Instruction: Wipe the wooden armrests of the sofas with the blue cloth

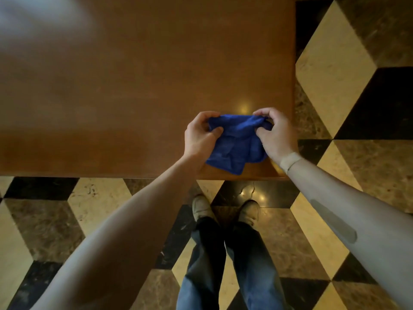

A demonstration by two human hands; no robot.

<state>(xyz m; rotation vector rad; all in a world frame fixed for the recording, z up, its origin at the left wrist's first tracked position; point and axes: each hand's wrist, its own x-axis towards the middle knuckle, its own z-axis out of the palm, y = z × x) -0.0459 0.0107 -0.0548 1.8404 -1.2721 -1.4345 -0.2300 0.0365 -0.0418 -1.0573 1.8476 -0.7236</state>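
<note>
Here both hands, left and right, pinch the crumpled blue cloth above the wooden table.

Cloth deep blue; table reddish-brown; floor cream, brown, black cube pattern.

Your single head camera looks almost straight down, close above the wooden table, its near-right corner and the patterned floor.

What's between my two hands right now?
In the head view, the crumpled blue cloth spans the gap: the left hand pinches its left top edge, the right hand its right, over the wooden table's near corner.
</note>
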